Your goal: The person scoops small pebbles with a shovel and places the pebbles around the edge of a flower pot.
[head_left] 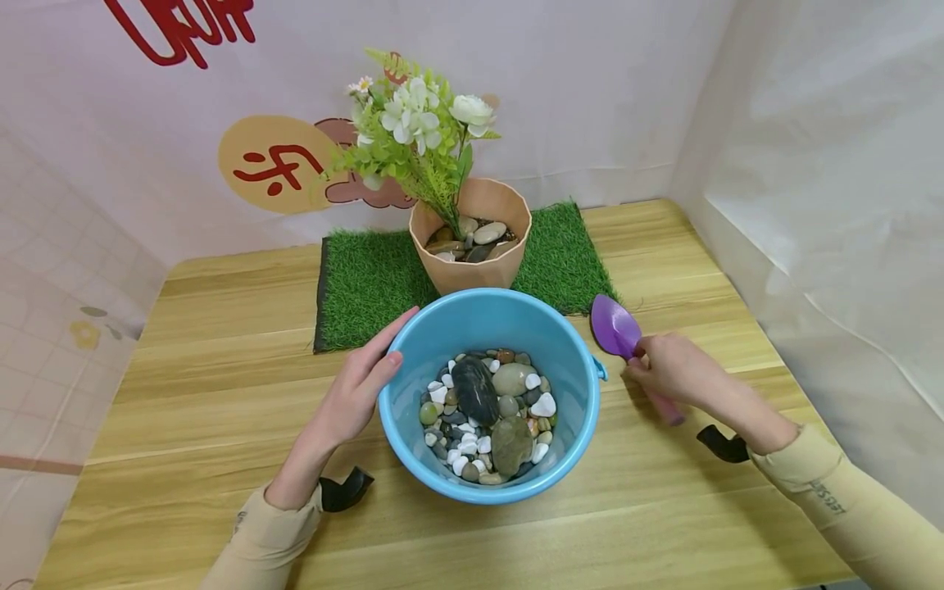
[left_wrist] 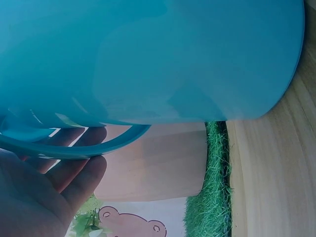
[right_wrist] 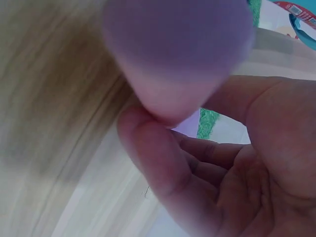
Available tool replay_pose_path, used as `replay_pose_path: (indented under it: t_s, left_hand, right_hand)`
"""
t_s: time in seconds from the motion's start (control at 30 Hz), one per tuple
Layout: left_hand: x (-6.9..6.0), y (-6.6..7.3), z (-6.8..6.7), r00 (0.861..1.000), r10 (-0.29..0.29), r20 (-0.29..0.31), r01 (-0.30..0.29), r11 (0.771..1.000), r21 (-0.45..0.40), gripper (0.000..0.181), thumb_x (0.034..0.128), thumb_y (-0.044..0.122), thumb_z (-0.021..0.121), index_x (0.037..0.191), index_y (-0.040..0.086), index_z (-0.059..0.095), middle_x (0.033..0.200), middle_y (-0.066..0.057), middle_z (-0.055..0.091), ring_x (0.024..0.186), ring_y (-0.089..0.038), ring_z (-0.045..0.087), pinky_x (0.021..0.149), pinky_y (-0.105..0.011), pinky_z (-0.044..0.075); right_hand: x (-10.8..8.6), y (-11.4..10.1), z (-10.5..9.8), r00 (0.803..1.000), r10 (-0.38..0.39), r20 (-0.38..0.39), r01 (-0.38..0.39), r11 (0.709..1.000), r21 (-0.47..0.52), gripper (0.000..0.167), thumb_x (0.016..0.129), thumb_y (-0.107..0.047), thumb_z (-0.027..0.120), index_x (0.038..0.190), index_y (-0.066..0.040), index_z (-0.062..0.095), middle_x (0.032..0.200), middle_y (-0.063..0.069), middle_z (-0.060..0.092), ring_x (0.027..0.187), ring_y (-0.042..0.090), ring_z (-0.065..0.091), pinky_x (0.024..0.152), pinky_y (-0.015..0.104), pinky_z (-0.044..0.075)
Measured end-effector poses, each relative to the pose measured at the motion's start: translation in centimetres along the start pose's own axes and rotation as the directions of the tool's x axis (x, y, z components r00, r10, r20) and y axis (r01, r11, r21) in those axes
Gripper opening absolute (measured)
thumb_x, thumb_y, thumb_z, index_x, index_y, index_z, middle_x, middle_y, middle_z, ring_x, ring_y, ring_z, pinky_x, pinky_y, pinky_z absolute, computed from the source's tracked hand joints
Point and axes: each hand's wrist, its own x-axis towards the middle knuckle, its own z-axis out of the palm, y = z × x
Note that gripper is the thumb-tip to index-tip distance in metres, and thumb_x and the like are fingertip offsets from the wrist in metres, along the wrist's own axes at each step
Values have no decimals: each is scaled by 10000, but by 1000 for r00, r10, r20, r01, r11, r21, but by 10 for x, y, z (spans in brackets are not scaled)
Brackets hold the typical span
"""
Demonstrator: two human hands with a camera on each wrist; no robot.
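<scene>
A light-blue bucket (head_left: 490, 296) stands mid-table, with pebbles and larger stones (head_left: 475, 390) inside it. My left hand (head_left: 356, 390) holds its left side, thumb over the rim and fingers along the outside. In the left wrist view, those fingers (left_wrist: 81, 183) pass behind the curved bucket handle (left_wrist: 116, 143). To the bucket's right, my right hand (head_left: 682, 370) grips a small garden trowel by its pink-purple handle (head_left: 666, 410); its purple blade (head_left: 614, 324) points away from me. The right wrist view shows the handle end (right_wrist: 173, 44) close up and blurred, with fingers around it.
Behind the bucket, a peach flowerpot (head_left: 472, 274) with stones, green sprigs and white flowers (head_left: 413, 115) stands on an artificial grass mat (head_left: 369, 283). The wooden table (head_left: 221, 385) is bordered by pale fabric walls (head_left: 605, 90) at the back and sides.
</scene>
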Motion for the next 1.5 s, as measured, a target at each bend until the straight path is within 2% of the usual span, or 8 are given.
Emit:
replay_pose_path:
  t_s: [0.33, 0.7, 0.83, 0.93, 1.0, 1.2, 1.37, 1.5]
  left_hand:
    - [0, 2, 1, 1000, 4, -2, -4, 1000, -1, 539, 1114, 148, 368, 1645, 63, 344, 1472, -302, 604, 1190, -439, 714, 897, -409, 662]
    - [2, 0, 2, 1000, -1, -18, 1, 1000, 16, 522, 1130, 190, 337, 1638, 75, 367, 1514, -272, 581, 1251, -432, 685, 958, -340, 636]
    - [5, -3, 0, 995, 22, -99, -19, 1000, 25, 583, 1155, 366, 242, 1610, 41, 408, 1493, -276, 599, 1301, -199, 681, 1031, -175, 555]
    - [10, -3, -3, 982, 20, -188, -16, 1000, 22, 658, 1149, 460, 196, 1593, 36, 432, 1500, -254, 603, 1338, -164, 651, 1056, -108, 502]
    - [15, -5, -4, 970, -4, -245, 7, 1000, 13, 629, 1152, 431, 207, 1588, 44, 441, 1520, -230, 595, 1357, -276, 640, 1044, -119, 512]
    - [29, -14, -14, 918, -106, -382, 115, 993, 0, 516, 1156, 299, 300, 1610, 82, 412, 1580, -167, 554, 1413, -384, 572, 1086, -289, 517]
    - [42, -26, -24, 891, -150, -429, 158, 987, -16, 512, 1152, 317, 354, 1610, 96, 413, 1594, -147, 543, 1421, -354, 571, 1146, -537, 491]
    - [52, -34, -30, 885, -183, -429, 198, 980, -10, 522, 1147, 363, 379, 1612, 130, 416, 1603, -114, 541, 1419, -322, 575, 1139, -543, 495]
  right_hand:
    - [-3, -7, 3, 999, 43, 14, -43, 999, 32, 292, 982, -295, 707, 789, -93, 621, 632, 8, 582, 530, 117, 534, 471, 259, 431]
    - [-3, -7, -9, 999, 28, -30, -28, 999, 15, 300, 997, -265, 671, 1034, 29, 719, 639, 11, 608, 539, 122, 497, 473, 255, 394]
    - [2, -11, -20, 996, 6, -85, -4, 1000, 24, 352, 999, -259, 681, 1157, 55, 704, 760, 75, 707, 617, 147, 587, 525, 282, 471]
    - [8, -16, -26, 989, -17, -147, 24, 999, 45, 411, 1013, -268, 672, 1274, 50, 685, 957, 178, 774, 785, 253, 715, 652, 388, 597]
    - [13, -20, -30, 982, -32, -187, 44, 997, 59, 452, 1029, -278, 653, 1347, 44, 657, 1122, 233, 770, 958, 347, 746, 788, 483, 631]
    - [33, -38, -44, 965, -72, -253, 106, 987, 122, 573, 1066, -355, 600, 1515, -5, 533, 1495, 256, 601, 1242, 465, 664, 1021, 615, 555]
    - [55, -53, -53, 958, -98, -269, 164, 958, 234, 625, 1079, -356, 577, 1596, -37, 429, 1605, 231, 499, 1347, 468, 598, 1071, 603, 551]
    - [75, -62, -55, 953, -92, -288, 181, 937, 298, 638, 1085, -380, 560, 1628, -90, 390, 1607, 210, 505, 1452, 420, 513, 1139, 598, 508]
